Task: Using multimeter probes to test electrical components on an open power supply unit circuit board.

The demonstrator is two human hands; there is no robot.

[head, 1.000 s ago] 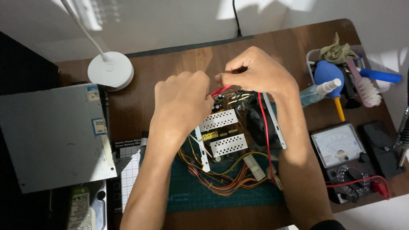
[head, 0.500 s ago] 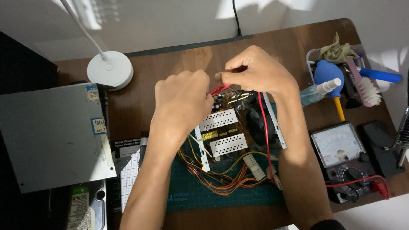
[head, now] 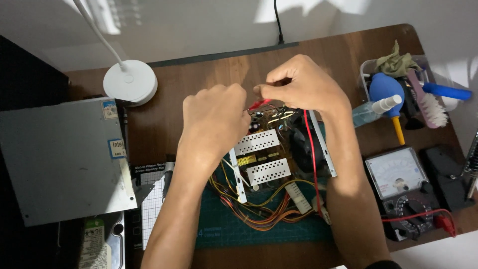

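Home electronics repair bench: brown wooden desk (head: 318, 60) against a pale wall, green cutting mat (head: 259, 231), opened power supply board (head: 269, 154) with loose wire bundles, analog multimeter (head: 401, 182), blue dust blower (head: 386, 89), brush (head: 428, 102), white lamp base (head: 130, 82), grey metal cover (head: 57, 159).

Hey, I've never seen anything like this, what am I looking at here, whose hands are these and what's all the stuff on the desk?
This is one picture from a camera worn on a person's head, looking down at their own bare hands over a brown desk. The right hand pinches a red test probe; its red lead runs down beside the forearm. The left hand is closed over an opened power supply board with orange and yellow wires, lying on a green cutting mat. To the right sit an analog multimeter and a blue air blower. To the left are a grey metal cover and a white lamp base.
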